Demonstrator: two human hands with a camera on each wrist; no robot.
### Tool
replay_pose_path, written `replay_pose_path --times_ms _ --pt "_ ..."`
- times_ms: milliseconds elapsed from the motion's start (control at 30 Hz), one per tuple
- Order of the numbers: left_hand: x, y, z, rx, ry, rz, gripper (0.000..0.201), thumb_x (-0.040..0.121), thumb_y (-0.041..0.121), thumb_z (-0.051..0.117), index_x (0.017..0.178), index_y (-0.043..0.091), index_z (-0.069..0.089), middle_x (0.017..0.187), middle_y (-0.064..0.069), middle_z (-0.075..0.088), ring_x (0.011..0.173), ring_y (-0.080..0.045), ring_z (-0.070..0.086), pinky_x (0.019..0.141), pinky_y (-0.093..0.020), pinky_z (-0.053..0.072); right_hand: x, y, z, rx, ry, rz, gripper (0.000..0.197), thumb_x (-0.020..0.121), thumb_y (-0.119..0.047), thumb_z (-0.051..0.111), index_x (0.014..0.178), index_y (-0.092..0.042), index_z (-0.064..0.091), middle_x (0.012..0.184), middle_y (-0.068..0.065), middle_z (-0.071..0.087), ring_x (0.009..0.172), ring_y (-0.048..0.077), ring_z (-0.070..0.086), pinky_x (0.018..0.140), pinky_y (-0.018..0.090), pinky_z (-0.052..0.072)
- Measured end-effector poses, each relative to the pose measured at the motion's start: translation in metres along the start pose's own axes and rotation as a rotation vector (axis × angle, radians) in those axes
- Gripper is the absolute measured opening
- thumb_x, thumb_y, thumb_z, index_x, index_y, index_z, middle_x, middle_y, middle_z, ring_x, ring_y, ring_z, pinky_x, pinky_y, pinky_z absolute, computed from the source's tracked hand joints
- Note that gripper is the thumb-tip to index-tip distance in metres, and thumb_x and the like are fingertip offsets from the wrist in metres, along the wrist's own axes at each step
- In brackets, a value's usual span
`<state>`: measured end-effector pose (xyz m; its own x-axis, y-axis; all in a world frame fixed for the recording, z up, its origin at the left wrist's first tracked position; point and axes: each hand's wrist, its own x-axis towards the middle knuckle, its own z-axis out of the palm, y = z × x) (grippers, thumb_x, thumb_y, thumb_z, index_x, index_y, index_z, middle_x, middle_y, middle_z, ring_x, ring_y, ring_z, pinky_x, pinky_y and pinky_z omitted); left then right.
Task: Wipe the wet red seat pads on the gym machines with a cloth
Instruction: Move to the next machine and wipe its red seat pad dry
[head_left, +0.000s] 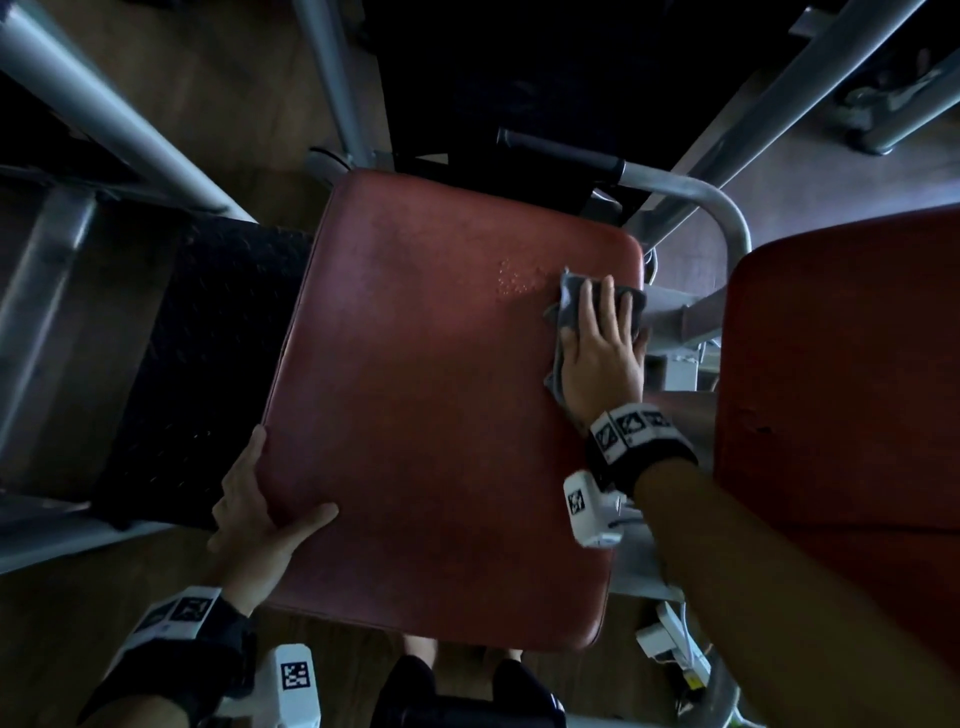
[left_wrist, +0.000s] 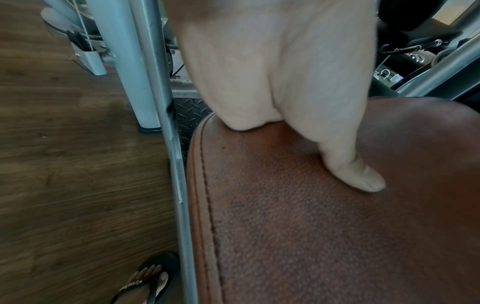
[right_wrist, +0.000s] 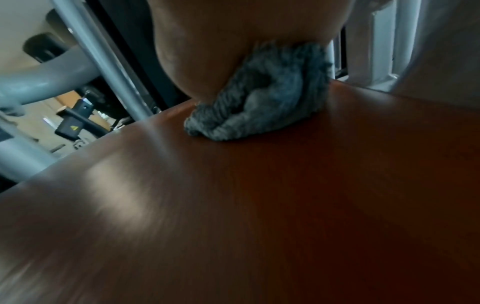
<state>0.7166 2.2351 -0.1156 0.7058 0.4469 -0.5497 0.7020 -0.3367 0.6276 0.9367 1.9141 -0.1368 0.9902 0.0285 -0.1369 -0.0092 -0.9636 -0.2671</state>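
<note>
A red seat pad (head_left: 426, 415) fills the middle of the head view, with a patch of water droplets (head_left: 511, 280) near its far right corner. My right hand (head_left: 602, 332) lies flat, fingers straight, pressing a grey cloth (head_left: 569, 296) onto the pad's right edge just beside the droplets. The right wrist view shows the bunched cloth (right_wrist: 259, 102) under my palm on the pad (right_wrist: 259, 205). My left hand (head_left: 275, 499) holds the pad's near left edge, thumb (left_wrist: 355, 172) on top of the leather (left_wrist: 311, 236); the fingers go down the side.
A second red pad (head_left: 841, 389) stands close on the right. Grey machine tubes (head_left: 691, 187) curve round the far right corner, and a black checker footplate (head_left: 208, 338) lies left of the seat. My sandalled foot (left_wrist: 148, 281) is on the wooden floor.
</note>
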Motion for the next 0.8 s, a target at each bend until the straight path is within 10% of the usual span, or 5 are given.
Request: replay_pose_path --times_ms 267,500,800 --pt "0.003 -0.004 -0.001 -0.012 -0.014 0.041 0.112 0.041 0.072 0.073 0.131 0.075 0.007 0.156 0.002 0.023 0.140 -0.024 0.031 0.113 -0.052 0.033 0.094 0.002 -0.010 0.055 -0.061 0.068 0.057 0.103 -0.041 0.021 0.156 -0.023 0.011 0.164 0.001 0.006 0.150 0.031 0.000 0.119 0.058 0.005" --pt "0.005 -0.007 -0.002 0.023 -0.037 0.007 0.127 0.041 0.077 0.070 0.148 0.058 0.005 0.155 0.004 0.022 0.140 -0.030 0.026 0.112 -0.057 0.031 0.019 -0.006 -0.006 -0.121 0.066 -0.137 0.052 0.098 -0.039 0.035 0.148 -0.023 0.033 0.145 0.014 0.035 0.123 0.037 0.035 0.097 0.055 0.039" --pt "0.005 -0.008 -0.001 0.024 -0.022 0.016 0.127 0.043 0.074 0.070 0.151 0.051 0.008 0.155 0.002 0.023 0.140 -0.028 0.028 0.113 -0.055 0.031 -0.013 -0.023 -0.001 -0.253 0.077 -0.224 0.052 0.099 -0.042 0.040 0.146 -0.019 0.037 0.131 0.010 0.043 0.103 0.028 0.045 0.080 0.044 0.043"
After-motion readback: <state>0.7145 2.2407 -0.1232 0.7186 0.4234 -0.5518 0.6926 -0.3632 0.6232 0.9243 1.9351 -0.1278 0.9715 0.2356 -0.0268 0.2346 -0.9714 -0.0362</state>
